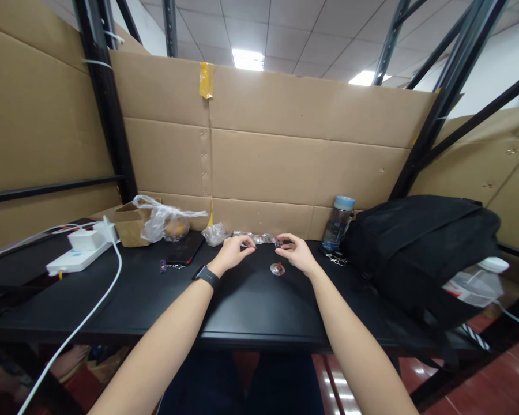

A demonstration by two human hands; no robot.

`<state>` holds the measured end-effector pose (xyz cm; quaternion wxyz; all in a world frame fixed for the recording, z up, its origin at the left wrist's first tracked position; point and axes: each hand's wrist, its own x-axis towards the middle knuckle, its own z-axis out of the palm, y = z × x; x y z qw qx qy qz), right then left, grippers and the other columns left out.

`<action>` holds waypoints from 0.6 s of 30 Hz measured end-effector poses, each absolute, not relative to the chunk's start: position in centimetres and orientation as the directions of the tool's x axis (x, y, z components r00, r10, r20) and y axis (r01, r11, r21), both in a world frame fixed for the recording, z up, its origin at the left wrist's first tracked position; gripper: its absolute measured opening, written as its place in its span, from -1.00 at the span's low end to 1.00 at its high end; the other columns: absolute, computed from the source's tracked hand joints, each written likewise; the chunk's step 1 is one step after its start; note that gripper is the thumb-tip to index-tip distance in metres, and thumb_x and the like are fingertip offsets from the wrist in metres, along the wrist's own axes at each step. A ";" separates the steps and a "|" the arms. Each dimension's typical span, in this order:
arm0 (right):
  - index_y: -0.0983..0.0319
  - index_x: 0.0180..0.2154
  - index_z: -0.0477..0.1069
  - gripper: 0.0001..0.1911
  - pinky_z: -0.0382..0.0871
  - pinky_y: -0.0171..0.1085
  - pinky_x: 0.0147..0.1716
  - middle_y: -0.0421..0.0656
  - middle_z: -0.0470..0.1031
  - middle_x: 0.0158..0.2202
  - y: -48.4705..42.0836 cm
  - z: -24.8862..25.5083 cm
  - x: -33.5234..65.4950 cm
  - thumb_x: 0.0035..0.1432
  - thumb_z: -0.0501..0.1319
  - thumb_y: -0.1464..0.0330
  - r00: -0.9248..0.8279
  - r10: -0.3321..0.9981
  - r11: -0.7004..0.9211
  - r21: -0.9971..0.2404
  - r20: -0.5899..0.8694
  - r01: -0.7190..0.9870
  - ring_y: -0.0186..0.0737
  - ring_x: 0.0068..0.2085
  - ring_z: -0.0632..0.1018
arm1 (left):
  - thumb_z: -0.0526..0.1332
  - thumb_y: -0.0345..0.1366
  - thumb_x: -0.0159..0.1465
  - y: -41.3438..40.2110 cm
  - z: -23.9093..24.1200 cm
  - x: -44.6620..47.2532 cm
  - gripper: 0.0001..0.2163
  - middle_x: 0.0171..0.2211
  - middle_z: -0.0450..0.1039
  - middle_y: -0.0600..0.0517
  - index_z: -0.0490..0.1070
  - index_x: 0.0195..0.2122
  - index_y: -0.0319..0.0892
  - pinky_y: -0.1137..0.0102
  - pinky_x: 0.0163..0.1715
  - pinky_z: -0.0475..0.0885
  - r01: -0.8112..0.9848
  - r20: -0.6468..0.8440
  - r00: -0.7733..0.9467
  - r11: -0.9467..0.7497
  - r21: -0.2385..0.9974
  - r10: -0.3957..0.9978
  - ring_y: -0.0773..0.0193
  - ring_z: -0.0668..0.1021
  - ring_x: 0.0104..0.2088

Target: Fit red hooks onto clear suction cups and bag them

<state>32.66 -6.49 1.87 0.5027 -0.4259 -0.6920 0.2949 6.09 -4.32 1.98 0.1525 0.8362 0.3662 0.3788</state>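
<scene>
My left hand, with a dark watch on its wrist, is closed in a pinch. A tiny red piece shows at its fingertips. Opposite it, my right hand has thumb and fingers closed around a small dark, see-through piece, too small to name. Just below the right fingers, a clear round disc with a red upright part rests on the black table. Behind both hands lie small clear plastic packets, partly hidden by the fingers.
A crumpled clear bag, a phone and a cardboard box lie left. A power strip with a white cable is farther left. At right stand a water bottle and a black backpack. Cardboard panels wall the back.
</scene>
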 end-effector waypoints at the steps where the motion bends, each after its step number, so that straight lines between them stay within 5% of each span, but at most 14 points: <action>1: 0.20 -0.07 0.49 -0.49 0.52 -0.16 -0.11 -0.06 0.54 -0.02 -6.8 2.0 31.8 -0.11 0.47 0.25 -0.148 0.881 0.473 -0.848 0.450 0.238 -0.22 -0.23 0.58 | 0.26 -0.25 0.30 -4.6 2.1 6.5 -0.88 -0.19 0.61 0.02 0.54 -0.19 -0.11 0.33 -0.01 0.40 0.486 0.530 0.429 -0.681 0.548 0.732 0.18 0.59 -0.13; 10: 0.17 -0.07 0.46 -0.42 0.53 -0.18 -0.08 -0.08 0.51 0.00 -7.9 1.7 28.7 -0.19 0.53 0.30 -0.200 0.882 0.439 -0.898 0.428 0.017 -0.16 -0.11 0.60 | 0.23 -0.27 0.35 -5.6 1.7 8.5 -0.90 -0.17 0.54 0.01 0.55 -0.23 -0.09 0.29 0.01 0.37 0.488 0.641 0.366 -0.726 0.485 0.675 0.15 0.54 -0.06; 18: 0.22 -0.32 0.46 -0.57 0.51 -0.13 -0.02 -0.11 0.57 -0.19 -8.0 1.5 28.1 -0.23 0.55 0.26 -0.194 0.888 0.419 -0.908 0.417 -0.032 -0.10 -0.13 0.63 | 0.29 -0.32 0.29 -6.2 1.5 9.2 -0.94 -0.15 0.39 0.00 0.56 -0.26 -0.07 0.21 0.05 0.33 0.493 0.684 0.294 -0.719 0.490 0.668 0.12 0.47 -0.01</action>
